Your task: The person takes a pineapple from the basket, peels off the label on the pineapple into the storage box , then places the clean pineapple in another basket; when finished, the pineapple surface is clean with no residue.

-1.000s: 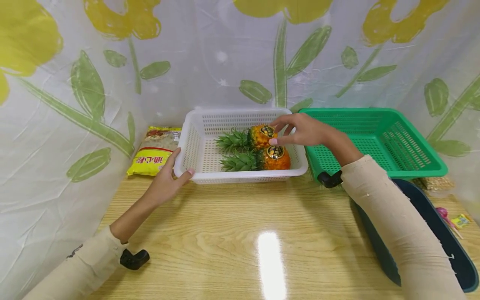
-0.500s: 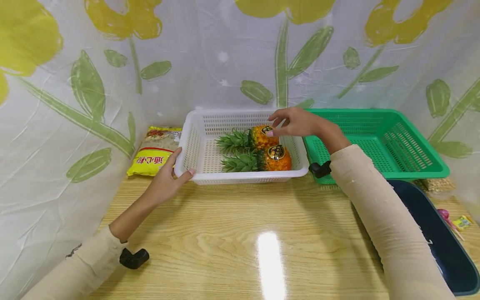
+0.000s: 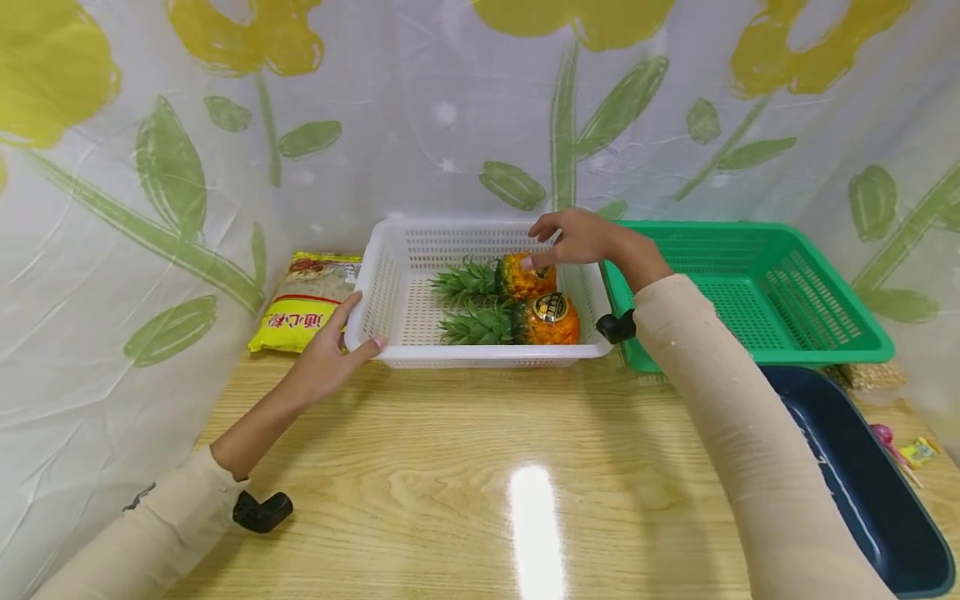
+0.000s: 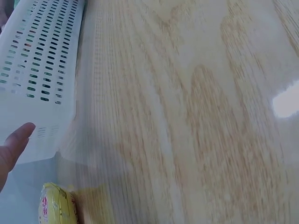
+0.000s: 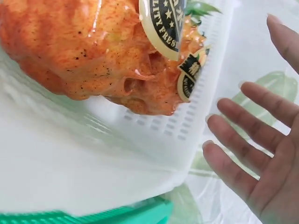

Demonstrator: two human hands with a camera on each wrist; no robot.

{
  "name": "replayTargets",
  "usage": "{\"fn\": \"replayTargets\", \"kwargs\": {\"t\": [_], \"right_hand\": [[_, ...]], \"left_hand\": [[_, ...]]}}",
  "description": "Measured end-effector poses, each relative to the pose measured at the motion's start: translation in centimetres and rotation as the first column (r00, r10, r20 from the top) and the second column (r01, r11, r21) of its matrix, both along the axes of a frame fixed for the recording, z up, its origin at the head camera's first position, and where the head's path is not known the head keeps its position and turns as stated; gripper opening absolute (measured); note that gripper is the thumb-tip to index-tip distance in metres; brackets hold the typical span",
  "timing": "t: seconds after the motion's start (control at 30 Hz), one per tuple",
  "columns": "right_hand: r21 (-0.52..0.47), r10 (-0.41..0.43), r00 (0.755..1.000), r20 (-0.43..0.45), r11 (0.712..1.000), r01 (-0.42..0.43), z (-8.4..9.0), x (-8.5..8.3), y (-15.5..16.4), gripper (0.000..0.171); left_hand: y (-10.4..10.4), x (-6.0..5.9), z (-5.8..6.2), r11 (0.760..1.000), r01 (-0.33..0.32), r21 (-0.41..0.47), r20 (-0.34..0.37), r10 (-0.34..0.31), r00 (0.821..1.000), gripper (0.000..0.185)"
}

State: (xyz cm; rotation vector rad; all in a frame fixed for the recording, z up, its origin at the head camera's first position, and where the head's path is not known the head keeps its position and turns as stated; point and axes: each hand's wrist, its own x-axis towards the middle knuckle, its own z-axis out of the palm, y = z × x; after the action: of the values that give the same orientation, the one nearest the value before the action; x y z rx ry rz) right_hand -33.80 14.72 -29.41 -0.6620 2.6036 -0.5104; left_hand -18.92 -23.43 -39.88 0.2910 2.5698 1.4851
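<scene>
A white slotted basket (image 3: 480,357) stands at the back of the wooden table and holds two orange pineapples lying with their leaves to the left. My right hand (image 3: 573,237) hovers over the far pineapple (image 3: 525,282) at the basket's back right. In the right wrist view its fingers (image 5: 243,135) are spread and straight, apart from the fruit (image 5: 79,51). The near pineapple (image 3: 551,318) lies by the front wall. My left hand (image 3: 333,350) rests against the basket's front-left corner, with the thumb (image 4: 14,144) beside the wall (image 4: 37,70).
A yellow food packet (image 3: 303,304) lies left of the white basket. A green basket (image 3: 787,333) stands right of it, touching or nearly so. A dark blue tray (image 3: 862,483) and small bits (image 3: 911,450) sit at the right edge. A flowered plastic curtain encloses the table (image 3: 487,467).
My right hand has moved left and farther back, from above both pineapples to over the far one. My left hand has stayed at the basket's corner.
</scene>
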Motion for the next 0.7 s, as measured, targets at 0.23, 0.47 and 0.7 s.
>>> {"fn": "replayTargets", "kwargs": {"t": [0.23,0.47,0.7], "right_hand": [[0.078,-0.004,1.0,0.017,0.997,0.002,-0.8,-1.1,-0.6,0.078],[0.119,0.021,0.995,0.094,0.992,-0.033,-1.6,-1.5,-1.0,0.08],[0.129,0.062,0.98,0.189,0.988,-0.087,-1.9,-1.4,-1.6,0.08]], "left_hand": [[0.0,-0.1,-0.1,1.0,0.008,0.018,0.005,-0.008,1.0,0.089],[0.1,0.1,-0.2,0.999,0.013,0.03,0.004,-0.013,1.0,0.089],[-0.1,0.3,0.1,1.0,0.001,0.005,0.008,-0.001,1.0,0.09]]}}
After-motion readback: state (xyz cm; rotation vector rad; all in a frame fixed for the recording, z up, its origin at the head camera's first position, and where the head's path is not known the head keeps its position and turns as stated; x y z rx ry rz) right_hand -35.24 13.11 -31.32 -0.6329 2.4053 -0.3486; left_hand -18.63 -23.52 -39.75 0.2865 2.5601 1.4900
